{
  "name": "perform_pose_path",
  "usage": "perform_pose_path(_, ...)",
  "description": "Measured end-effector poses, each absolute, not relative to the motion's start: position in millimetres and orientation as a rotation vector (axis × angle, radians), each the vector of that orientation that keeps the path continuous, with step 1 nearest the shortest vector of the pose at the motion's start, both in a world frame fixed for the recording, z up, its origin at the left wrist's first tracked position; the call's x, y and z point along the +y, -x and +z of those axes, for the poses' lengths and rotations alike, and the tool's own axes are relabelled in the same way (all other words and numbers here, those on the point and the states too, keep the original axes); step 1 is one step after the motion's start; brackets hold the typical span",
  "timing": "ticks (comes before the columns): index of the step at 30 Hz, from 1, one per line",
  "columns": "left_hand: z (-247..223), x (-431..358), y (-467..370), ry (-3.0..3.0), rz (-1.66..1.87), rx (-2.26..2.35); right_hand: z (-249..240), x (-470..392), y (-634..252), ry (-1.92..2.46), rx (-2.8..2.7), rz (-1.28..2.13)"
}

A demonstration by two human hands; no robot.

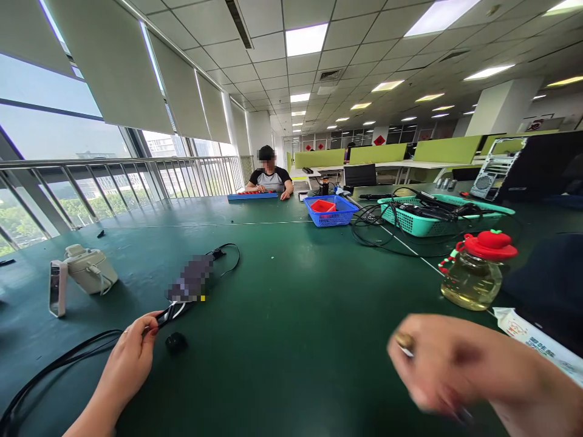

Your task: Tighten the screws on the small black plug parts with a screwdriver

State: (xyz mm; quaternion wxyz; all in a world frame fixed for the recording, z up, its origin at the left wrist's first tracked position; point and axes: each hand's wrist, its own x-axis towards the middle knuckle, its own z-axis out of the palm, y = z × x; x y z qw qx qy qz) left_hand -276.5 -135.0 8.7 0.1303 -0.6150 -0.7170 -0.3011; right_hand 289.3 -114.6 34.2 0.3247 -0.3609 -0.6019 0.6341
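Observation:
My left hand (132,349) is closed around black cables (68,358) at the left. They run up to a dark, partly pixelated flat device (191,278) lying on the green table (282,315). A small black object (176,343) sits just right of that hand. At the lower right, my right hand (437,364) is blurred by motion and curled above the table, wearing a ring (404,343). A dark tip shows below its fingers, too smeared to name. Behind this hand stands a glass jar (473,282) of yellowish liquid with a red lid.
A phone-like object (57,288) leans by a beige case (91,270) at left. Farther off are a blue basket (332,217), a teal basket (410,226) of cables, and a computer case (523,167). A person (268,176) sits across the table. A white packet (537,340) lies right.

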Motion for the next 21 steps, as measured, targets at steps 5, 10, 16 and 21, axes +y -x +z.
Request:
perform_pose_path(5,1.0,-136.4,283.2,2.168,-0.754,-1.943,45.0,-38.1,-240.3,0.655,-1.596,1.945)
perform_pose_path(10,3.0,-137.9,289.0,2.232,-0.640,-1.957,-2.9,-22.9,-240.9,0.701,-1.236,2.034)
perform_pose_path(16,1.1,-143.3,299.7,2.271,-0.553,-1.960,-6.6,-23.6,-236.4,0.731,-1.187,2.011)
perform_pose_path(21,0.8,-147.3,302.3,2.312,-0.474,-1.903,-6.7,-24.1,-232.5,0.763,-1.183,1.973)
